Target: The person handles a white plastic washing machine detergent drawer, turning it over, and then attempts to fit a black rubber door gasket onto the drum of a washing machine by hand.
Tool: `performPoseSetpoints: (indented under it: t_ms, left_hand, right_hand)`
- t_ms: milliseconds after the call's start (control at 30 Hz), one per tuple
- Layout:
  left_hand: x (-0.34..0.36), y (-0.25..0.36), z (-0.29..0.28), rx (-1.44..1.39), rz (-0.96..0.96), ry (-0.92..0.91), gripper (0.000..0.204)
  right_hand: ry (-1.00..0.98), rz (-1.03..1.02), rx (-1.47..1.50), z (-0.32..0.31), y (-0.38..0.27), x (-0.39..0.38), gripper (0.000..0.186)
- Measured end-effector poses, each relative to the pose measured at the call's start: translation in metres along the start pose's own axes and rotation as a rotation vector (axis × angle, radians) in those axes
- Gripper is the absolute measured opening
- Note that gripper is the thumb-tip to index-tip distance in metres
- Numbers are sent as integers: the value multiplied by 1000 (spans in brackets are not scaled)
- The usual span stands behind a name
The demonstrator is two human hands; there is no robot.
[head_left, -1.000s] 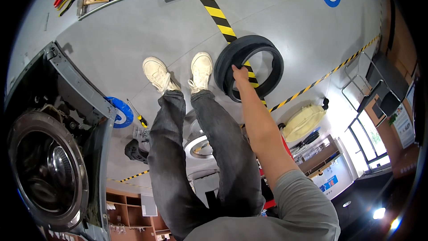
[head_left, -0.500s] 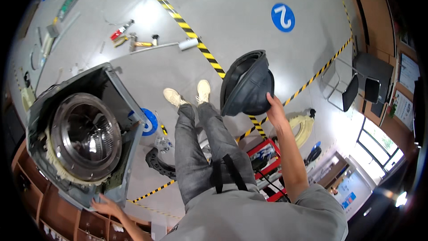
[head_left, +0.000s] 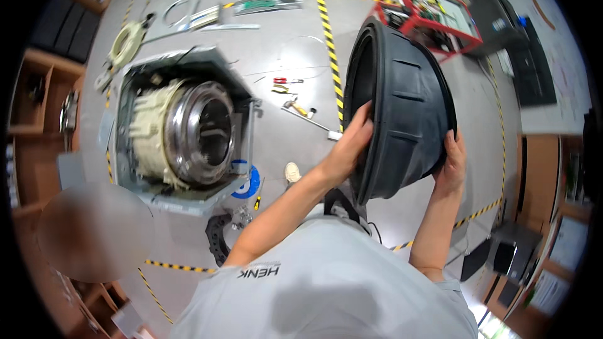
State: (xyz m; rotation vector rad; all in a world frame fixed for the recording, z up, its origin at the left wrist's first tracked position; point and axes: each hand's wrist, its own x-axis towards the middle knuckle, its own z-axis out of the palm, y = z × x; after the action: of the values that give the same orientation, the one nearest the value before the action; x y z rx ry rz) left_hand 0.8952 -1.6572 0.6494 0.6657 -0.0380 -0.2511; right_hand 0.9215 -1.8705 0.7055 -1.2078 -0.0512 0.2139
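A large black ribbed rubber gasket (head_left: 411, 113) is held up on its edge in front of me, right of centre. My left hand (head_left: 348, 141) grips its left rim with fingers curled on it. My right hand (head_left: 452, 160) holds the right rim. To my left, an opened washing machine casing (head_left: 141, 198) holds a cream plastic tub (head_left: 147, 122) with a steel ring and drum (head_left: 195, 154) facing right.
Hand tools (head_left: 295, 107) and a green-centred metal rail (head_left: 257, 5) lie on the floor. A red tool cart (head_left: 414, 25) stands at top right. Near the machine lie a dark curved part (head_left: 217, 242) and a screwdriver (head_left: 257, 202). Shelves (head_left: 41, 97) line the left; chairs (head_left: 502, 251) stand lower right.
The gasket has risen off the floor side into a larger, upright position close to me. My left hand has come from near the machine onto it. My view has swung round.
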Motion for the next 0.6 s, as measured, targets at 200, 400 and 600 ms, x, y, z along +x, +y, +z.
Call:
performPoseSetpoints:
  t_ms: [200,400,600]
  left_hand:
    - [26,67,2,-338,8,64,44]
    - [31,88,-26,-383,236,264,36]
    - [42,91,7,-195,583,411,52]
  right_hand:
    - [-242,-76,-515,88,22,67,56]
    - [-288,-199,-662,85,26,110,59]
    - [-826,-157,-644,55,68,119,126]
